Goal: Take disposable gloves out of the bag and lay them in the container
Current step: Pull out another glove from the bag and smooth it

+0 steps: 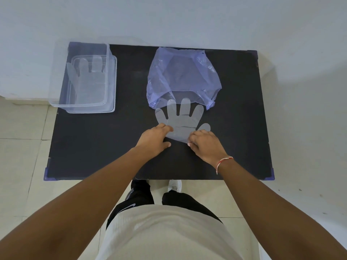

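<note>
While two clear disposable gloves are in sight, only one lies out on the black table [93,147]: a thin, see-through glove [181,121] spread flat near the middle, its four fingers pointing away from the person and into the mouth of the bag, its thumb jutting to the right. Faint creases cross its palm, and its cuff end sits nearest the person, between both hands.

A second glove [88,77] rests flat inside the one clear plastic container [56,102], fingers toward the wall. That lidless, rectangular container stands at the table's far left corner, partly overhanging the edge, well apart from the bag.

One pale violet plastic bag [183,76], crumpled and translucent, lies beyond the loose glove, its open mouth facing the person and overlapping the glove's fingertips.

Two bare hands work the cuff. With fingers curled, the left hand [155,136] takes the glove's left edge near the cuff, thumb lying on the table. Opposite it, the right hand [205,143] has its fingers bent and pinches the cuff's right corner; a red-and-white thread bracelet [222,161] circles that wrist.

Pale floor tiles [22,166] and a white wall [169,19] surround the table.
</note>
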